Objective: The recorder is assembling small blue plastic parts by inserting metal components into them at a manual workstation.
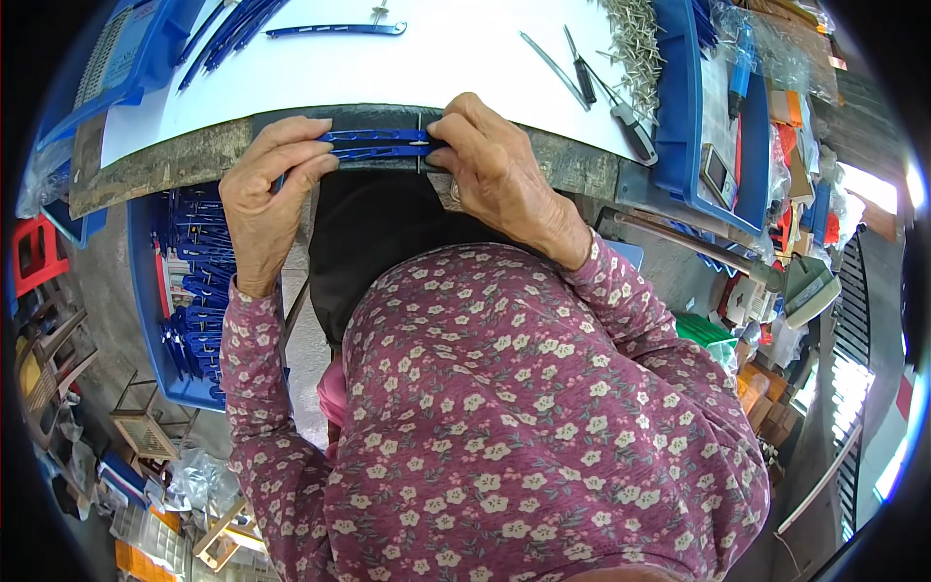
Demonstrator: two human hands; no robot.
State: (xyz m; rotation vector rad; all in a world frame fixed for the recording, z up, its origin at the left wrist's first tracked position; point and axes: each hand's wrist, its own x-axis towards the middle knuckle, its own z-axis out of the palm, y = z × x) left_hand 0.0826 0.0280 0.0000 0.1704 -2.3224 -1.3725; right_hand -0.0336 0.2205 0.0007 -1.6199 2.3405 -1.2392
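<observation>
My left hand (270,184) pinches the left ends of a pair of narrow blue slotted strips (376,152) just off the table's front edge. Fingers of my right hand (497,160) are closed on their right ends. The strips lie side by side with a thin gap. Near my right fingertips a thin metal pin (419,122) stands across both strips; whether it passes through them I cannot tell. Beyond my hands, a single blue strip (339,30) lies on the white tabletop, a small metal piece (379,12) beside it.
Many blue strips (228,44) are bunched at the far left. Tweezers (555,68), a black-handled tool (635,131) and a heap of metal pins (635,48) lie on the right. A blue tray (687,107) borders them. Below the table, a blue crate (145,291) holds blue pieces.
</observation>
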